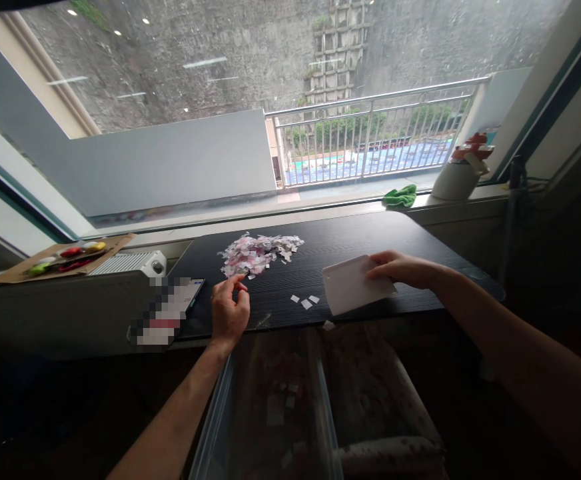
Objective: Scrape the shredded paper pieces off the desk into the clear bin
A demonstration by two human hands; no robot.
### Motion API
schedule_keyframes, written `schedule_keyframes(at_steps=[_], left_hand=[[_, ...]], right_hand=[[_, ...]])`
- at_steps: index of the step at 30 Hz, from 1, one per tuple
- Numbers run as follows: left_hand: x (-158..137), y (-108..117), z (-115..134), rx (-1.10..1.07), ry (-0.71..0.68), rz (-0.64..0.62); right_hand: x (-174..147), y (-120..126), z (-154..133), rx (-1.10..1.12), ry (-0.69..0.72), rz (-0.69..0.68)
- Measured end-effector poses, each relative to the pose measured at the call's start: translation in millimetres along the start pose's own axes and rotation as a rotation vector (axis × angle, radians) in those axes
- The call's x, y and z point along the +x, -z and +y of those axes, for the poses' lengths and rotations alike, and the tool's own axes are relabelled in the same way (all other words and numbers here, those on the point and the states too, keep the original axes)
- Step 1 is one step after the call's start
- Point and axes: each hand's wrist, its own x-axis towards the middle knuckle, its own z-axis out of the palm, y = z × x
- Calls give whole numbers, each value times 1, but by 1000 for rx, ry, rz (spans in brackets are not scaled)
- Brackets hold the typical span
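Note:
My left hand (230, 308) is at the near edge of a heap of small white and pinkish paper scraps (258, 253). Its index finger reaches to the scraps while the other fingers curl loosely, and I see nothing held in it. My right hand (395, 268) pinches a thin, flat white card (353, 287) with rounded corners by its right side, tilted just over the black tabletop (370, 233). Between the hands lie a few loose paper squares (306, 304). One more scrap (328, 325) sits at the table's front edge, below the card.
Below the front edge is a clear plastic bin (328, 407) with paper pieces inside. A phone (193, 300), partly blurred out, lies left of my left hand. A green cloth (400, 196) and a white container (455, 180) stand along the window sill. Brown cardboard (115, 248) lies at left.

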Motion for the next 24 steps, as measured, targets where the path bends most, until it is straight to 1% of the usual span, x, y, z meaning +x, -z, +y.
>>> schedule_keyframes(at_steps=[5,9,14,17,20,22,24], left_hand=[[0,0,0,4,1,1],[0,0,1,2,-5,-1],[0,0,1,-1,-8,4],[0,0,1,3,2,1],[0,0,1,6,9,-3],[0,-1,1,10,12,-6],[0,-1,1,13,13,-5]], right_hand=[[3,-11,-6,49,66,14],[11,-25,-14,91,128,75],[26,-34,-20,66,150,69],[27,-28,-16,39,126,24],[21,-13,-9,18,115,-51],[17,-4,-5,34,123,-52],[16,0,-3,66,118,-8]])
